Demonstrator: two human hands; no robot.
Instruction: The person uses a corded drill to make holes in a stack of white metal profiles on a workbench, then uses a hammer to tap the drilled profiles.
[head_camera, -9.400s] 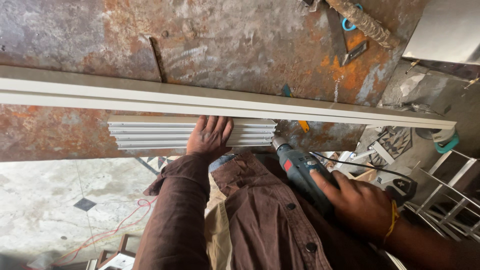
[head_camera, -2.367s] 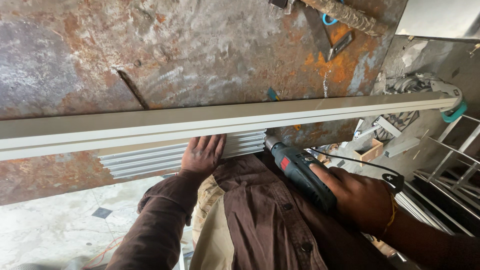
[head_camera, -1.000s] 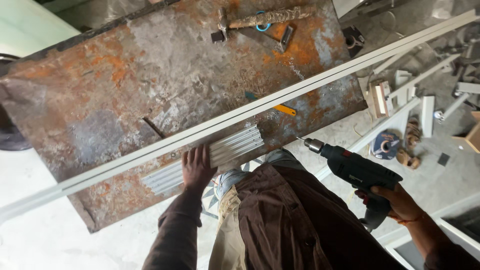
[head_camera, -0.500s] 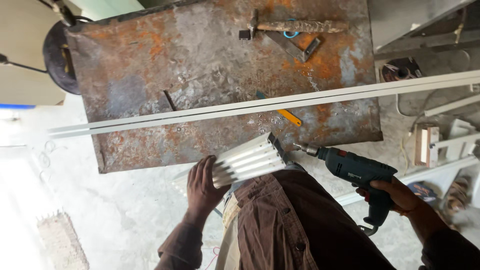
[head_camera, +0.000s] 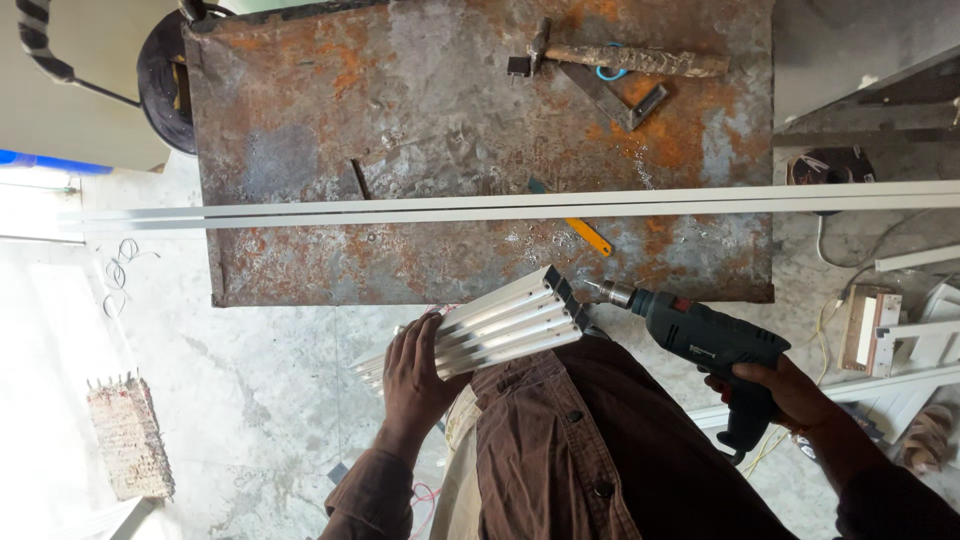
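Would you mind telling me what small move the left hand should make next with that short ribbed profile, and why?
Probably set the short ribbed profile back flat on the rusty table. The left hand holds it tilted off the table's near edge, over the floor, while the right hand holds the drill beside it; the long white rail lies across the table.

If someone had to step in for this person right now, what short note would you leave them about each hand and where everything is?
Left hand: gripping a short ribbed white profile piece, lifted off the table, near the body.
Right hand: holding the power drill, bit pointing toward the short piece's end.
Long white profile: lying across the rusty metal table.
Hammer and metal square: at the table's far side.
Done: short piece picked up.
Left: cannot tell whether any hole is drilled.
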